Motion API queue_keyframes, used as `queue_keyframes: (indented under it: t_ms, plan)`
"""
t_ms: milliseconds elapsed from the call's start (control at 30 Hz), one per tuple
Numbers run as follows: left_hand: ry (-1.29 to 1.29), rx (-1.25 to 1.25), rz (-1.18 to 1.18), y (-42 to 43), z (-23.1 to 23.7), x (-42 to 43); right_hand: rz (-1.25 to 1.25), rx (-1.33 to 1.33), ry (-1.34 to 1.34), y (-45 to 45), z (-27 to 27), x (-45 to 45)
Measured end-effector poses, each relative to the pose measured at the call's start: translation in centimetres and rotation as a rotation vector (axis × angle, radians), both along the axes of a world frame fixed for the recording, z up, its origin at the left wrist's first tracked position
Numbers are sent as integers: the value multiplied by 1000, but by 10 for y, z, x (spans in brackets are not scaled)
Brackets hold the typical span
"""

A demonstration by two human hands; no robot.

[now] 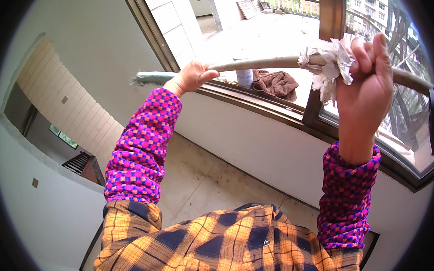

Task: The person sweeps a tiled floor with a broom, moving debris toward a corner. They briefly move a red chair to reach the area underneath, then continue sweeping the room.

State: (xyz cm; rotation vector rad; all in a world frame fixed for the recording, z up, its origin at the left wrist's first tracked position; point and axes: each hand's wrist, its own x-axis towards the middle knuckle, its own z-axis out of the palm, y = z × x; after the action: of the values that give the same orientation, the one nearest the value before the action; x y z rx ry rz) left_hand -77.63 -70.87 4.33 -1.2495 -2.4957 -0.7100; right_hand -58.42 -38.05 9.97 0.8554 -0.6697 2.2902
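Observation:
A long, pale pole (261, 63), bowed by the lens, lies across the view at window height. My left hand (192, 78) is closed around it near its left end, where a grey-green section (154, 77) ends in a frayed tip. Higher at the right, my right hand (365, 73) curls its fingers over the pole, with crumpled white paper (331, 61) bunched around the pole against them. How much of the paper is inside the fist is hidden. Beyond the right hand the pole runs on towards the window frame.
Behind the pole, a brown cloth (277, 84) and a white cylindrical container (244, 78) sit at the open window's sill (262, 103). A glass sash (403, 129) stands at the right. Below is a stained tile floor (204, 175); at left, a wall opening shows a stair railing (76, 163).

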Motion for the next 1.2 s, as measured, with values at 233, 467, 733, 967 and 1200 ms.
queue_keyframes:
  t_ms: [233, 467, 733, 967, 1200]
  plan:
    - [27, -160, 194, -63, 15, -33, 73, -75, -181, -51, -2, -60]
    - [33, -93, 128, -71, 30, -49, -67, -109, -39, -51, 20, -45]
    - [88, -84, 130, -108, 14, -47, 174, -97, -73, -87, 10, -86]
    - [77, -16, 181, -104, 22, -72, 71, 4, -64, -96, 32, -100]
    - [-394, -3, 12, -107, -12, -18, -21, 218, 32, -60, 14, -79]
